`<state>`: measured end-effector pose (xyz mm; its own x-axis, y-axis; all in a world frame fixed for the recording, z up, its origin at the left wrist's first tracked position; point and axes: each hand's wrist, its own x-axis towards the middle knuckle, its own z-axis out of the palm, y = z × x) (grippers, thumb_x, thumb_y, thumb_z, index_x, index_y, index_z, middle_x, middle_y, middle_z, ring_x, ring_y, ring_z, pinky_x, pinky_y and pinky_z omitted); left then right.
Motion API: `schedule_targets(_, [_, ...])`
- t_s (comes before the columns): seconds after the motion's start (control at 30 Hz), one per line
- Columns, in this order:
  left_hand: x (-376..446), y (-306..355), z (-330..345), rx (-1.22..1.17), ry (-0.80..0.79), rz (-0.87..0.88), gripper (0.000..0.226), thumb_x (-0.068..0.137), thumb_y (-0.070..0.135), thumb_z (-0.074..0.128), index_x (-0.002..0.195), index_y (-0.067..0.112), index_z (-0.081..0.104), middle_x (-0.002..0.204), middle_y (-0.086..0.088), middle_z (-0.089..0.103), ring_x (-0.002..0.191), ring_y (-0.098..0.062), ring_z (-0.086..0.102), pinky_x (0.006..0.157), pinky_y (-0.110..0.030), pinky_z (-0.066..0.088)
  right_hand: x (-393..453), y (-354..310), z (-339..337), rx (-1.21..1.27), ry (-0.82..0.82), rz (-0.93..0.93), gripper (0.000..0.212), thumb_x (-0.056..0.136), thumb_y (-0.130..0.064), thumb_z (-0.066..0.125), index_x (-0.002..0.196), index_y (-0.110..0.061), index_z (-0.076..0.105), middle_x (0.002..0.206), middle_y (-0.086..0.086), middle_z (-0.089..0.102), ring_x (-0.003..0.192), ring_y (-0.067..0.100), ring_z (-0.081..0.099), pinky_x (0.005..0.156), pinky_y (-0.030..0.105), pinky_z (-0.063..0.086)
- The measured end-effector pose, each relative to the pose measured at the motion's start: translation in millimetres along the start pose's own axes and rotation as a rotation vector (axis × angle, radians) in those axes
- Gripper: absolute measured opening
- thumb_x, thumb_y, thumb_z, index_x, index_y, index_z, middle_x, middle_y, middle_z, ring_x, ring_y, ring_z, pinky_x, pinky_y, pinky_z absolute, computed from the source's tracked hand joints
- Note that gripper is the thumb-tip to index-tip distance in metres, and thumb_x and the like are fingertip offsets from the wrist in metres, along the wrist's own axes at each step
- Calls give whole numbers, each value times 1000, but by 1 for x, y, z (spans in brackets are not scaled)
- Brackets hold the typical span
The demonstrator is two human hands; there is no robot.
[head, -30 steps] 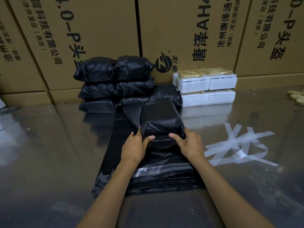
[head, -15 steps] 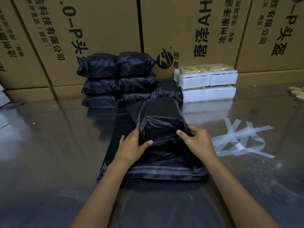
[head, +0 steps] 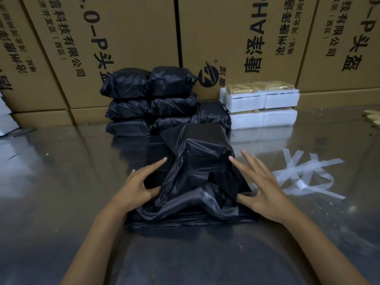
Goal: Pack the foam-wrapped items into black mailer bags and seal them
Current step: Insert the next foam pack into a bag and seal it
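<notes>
A black mailer bag (head: 202, 159) with a boxy item inside stands on a flat stack of empty black mailer bags (head: 191, 220) in the middle of the table. Its loose flap (head: 191, 199) lies crumpled toward me. My left hand (head: 136, 187) rests at the bag's left lower side, fingers spread, thumb touching the plastic. My right hand (head: 261, 186) lies at its right side, fingers spread, thumb on the flap's corner. Neither hand grips the bag. Packed black bags (head: 148, 101) are stacked behind. Foam-wrapped items (head: 261, 108) in white foam sit at the back right.
Large cardboard boxes (head: 127, 38) form a wall right behind the stacks. Peeled white tape strips (head: 308, 175) lie on the shiny metal table (head: 61, 182) to the right of my right hand. Pale objects (head: 372, 118) sit at the far right edge.
Both hands have let go of the bag's near end and opened, fingers spreading at its sides. The flap, pressed down before, now lies loose and crumpled.
</notes>
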<state>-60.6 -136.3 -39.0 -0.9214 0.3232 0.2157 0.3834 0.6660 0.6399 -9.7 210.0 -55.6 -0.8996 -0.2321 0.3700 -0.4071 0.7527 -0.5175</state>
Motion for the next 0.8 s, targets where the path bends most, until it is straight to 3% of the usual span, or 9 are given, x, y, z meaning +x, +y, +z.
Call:
schedule_targets(0.07, [0, 4, -1, -74, -101, 17, 82, 90, 11, 70, 146, 53, 28, 151, 27, 35, 146, -2, 24, 123, -47, -3, 1, -6, 4, 53, 0, -25, 81, 82, -33, 72, 143, -64, 30, 164, -26, 2, 152, 1, -7, 122, 51, 15])
schedule_targets(0.13, [-2, 9, -2, -158, -181, 43, 83, 90, 7, 69, 145, 54, 30, 155, 26, 27, 148, 1, 12, 122, -30, 16, 3, -9, 5, 154, 60, -33, 61, 86, -22, 72, 133, -55, 53, 163, -19, 19, 153, 5, 5, 123, 52, 18])
schedule_targets(0.2, [-2, 15, -1, -214, -175, 69, 77, 90, 5, 67, 141, 54, 38, 159, 23, 19, 148, 3, 6, 108, -14, 33, 5, -12, 5, 300, 167, -16, 45, 89, -9, 72, 115, -45, 68, 155, -12, 40, 151, 9, 22, 122, 48, 24])
schedule_targets(0.3, [-1, 25, 4, -347, -23, 104, 51, 94, 10, 62, 127, 48, 58, 156, 25, 28, 145, 6, 19, 113, -27, 32, 7, -14, 3, 421, 301, -1, 40, 89, 4, 67, 109, -30, 71, 139, -4, 59, 141, 13, 42, 118, 38, 34])
schedule_targets(0.37, [0, 32, 5, -490, 79, 130, 32, 90, 26, 60, 113, 46, 70, 146, 25, 46, 137, 8, 35, 107, -19, 38, 7, -17, 2, 538, 356, 25, 35, 91, 7, 63, 106, -23, 72, 122, -6, 70, 126, 5, 57, 110, 27, 43])
schedule_targets(0.47, [1, 34, 7, -609, 225, 141, 26, 92, 16, 60, 100, 36, 76, 123, 14, 68, 122, -4, 58, 97, -16, 47, 7, -26, 2, 703, 396, 146, 29, 95, -2, 61, 98, -28, 74, 94, -18, 77, 100, -3, 68, 87, 10, 50])
schedule_targets(0.57, [3, 33, 7, -723, 339, 65, 18, 85, 25, 67, 98, 31, 77, 110, 5, 74, 111, -16, 65, 96, -28, 50, 6, -29, 1, 824, 466, 229, 19, 97, -13, 60, 96, -26, 74, 89, -15, 78, 86, -4, 70, 71, 6, 49])
schedule_targets(0.67, [2, 36, 7, -805, 368, 53, 22, 84, 34, 67, 101, 24, 76, 109, -3, 74, 106, -25, 67, 92, -41, 51, 5, -30, -5, 884, 541, 280, 15, 98, -24, 60, 97, -27, 74, 92, -12, 78, 89, 0, 71, 72, 7, 50])
schedule_targets(0.8, [-1, 44, 11, -788, 390, 55, 22, 84, 41, 64, 99, 30, 76, 101, 1, 74, 83, -18, 67, 65, -32, 57, -1, -36, -6, 861, 578, 269, 16, 98, -26, 59, 96, -26, 74, 90, -11, 78, 85, 0, 71, 70, 8, 50])
